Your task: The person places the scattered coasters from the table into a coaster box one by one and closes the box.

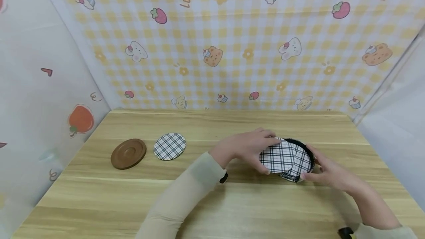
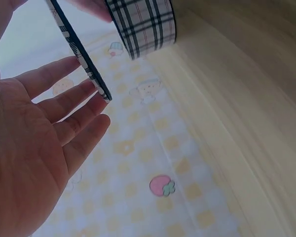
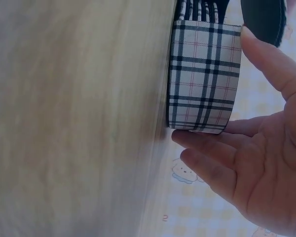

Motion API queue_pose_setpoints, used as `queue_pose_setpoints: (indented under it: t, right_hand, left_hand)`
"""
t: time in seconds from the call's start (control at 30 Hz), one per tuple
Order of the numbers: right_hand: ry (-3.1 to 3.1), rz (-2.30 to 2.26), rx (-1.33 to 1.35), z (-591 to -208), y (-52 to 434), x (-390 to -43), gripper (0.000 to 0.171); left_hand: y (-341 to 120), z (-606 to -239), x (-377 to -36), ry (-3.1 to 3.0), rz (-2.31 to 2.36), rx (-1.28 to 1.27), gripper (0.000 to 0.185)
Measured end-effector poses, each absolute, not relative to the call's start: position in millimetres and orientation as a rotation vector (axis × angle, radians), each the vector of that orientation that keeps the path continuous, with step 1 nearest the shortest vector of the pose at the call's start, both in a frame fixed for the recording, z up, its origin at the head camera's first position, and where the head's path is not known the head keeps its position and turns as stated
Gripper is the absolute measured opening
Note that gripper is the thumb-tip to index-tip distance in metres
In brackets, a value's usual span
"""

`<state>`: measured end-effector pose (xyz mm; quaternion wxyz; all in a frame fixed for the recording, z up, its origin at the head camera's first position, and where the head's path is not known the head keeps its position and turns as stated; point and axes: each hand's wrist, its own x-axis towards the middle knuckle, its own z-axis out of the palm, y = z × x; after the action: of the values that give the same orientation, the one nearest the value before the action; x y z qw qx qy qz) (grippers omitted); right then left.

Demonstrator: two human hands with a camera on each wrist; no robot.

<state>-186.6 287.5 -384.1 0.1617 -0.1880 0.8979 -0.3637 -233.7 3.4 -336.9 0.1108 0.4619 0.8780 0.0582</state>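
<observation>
A round plaid-walled coaster holder [image 1: 308, 153] stands on the wooden table [image 1: 212, 202], right of centre, with several plaid coasters inside. My left hand [image 1: 247, 148] pinches one plaid coaster [image 1: 278, 156] by its rim and holds it tilted over the holder's left side. In the left wrist view that coaster [image 2: 84, 59] shows edge-on against my straight fingers [image 2: 64, 106], with the holder [image 2: 143, 24] behind it. My right hand [image 1: 327, 172] grips the holder from the right. In the right wrist view my thumb and fingers [image 3: 212, 148] clasp its plaid wall [image 3: 204, 74].
A single plaid coaster [image 1: 169, 146] lies flat at the left of the table, beside a brown round disc [image 1: 128, 153]. Patterned cloth walls close in the back and both sides. Bare wood fills the front of the table.
</observation>
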Motion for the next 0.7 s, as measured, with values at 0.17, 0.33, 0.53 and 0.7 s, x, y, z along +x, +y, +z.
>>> queue_pose_setpoints:
  t: [0.17,0.33,0.53,0.7]
  right_hand:
    - [2.559,-1.047,-0.544,-383.5,288.0,-187.1,0.102]
    - [2.554,-1.067,-0.552,-384.0,288.5,-188.4,0.101]
    - [2.552,-1.081,-0.567,-383.5,287.8,-189.0,0.1]
    - [2.565,-1.076,-0.594,-382.9,287.2,-188.5,0.1]
  left_hand:
    - [16.0,-342.0,-237.0,2.562,0.177,1.378,0.092]
    - [26.0,-344.2,-241.5,2.55,0.207,1.357,0.092]
    - [37.0,-347.6,-247.4,2.531,0.218,1.339,0.09]
    - [45.2,-354.6,-250.8,2.532,0.223,1.326,0.089]
